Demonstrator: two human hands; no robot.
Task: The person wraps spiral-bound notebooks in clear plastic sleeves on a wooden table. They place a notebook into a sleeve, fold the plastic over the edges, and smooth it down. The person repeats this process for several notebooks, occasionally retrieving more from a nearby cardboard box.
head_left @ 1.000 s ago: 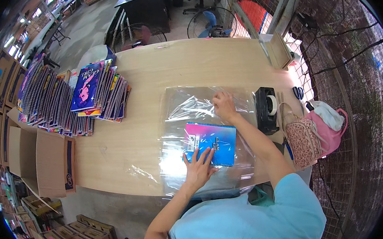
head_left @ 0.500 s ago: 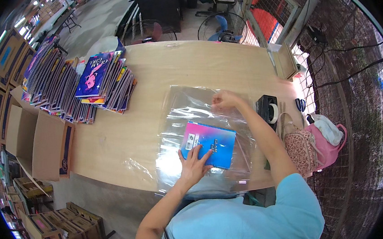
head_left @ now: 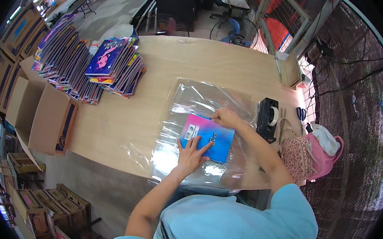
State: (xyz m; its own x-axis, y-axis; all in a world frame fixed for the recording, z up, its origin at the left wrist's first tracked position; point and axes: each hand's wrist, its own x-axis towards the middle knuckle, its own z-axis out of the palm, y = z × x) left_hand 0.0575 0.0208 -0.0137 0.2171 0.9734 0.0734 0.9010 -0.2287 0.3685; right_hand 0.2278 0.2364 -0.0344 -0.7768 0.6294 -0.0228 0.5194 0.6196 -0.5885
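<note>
A pink-and-blue spiral notebook (head_left: 225,147) lies on a sheet of clear plastic (head_left: 185,99) spread over the table's near side. My left hand (head_left: 191,156) rests on the notebook with its fingers spread, pressing near the white label. At the notebook's far spiral edge is my right hand (head_left: 225,118), its fingers drawn together. Whether they pinch the plastic, the edge or nothing is too small to make out.
Stacks of spiral notebooks (head_left: 105,59) stand at the far left beside an open cardboard box (head_left: 52,119). On the right are a black tape dispenser (head_left: 267,120), scissors (head_left: 301,113), a patterned pouch (head_left: 295,155) and a pink bag (head_left: 325,157). The wooden table (head_left: 223,61) continues beyond the plastic.
My right hand has come nearer, from the far part of the plastic to the notebook's spiral edge. My left hand stays on the notebook. The whole view has shifted slightly.
</note>
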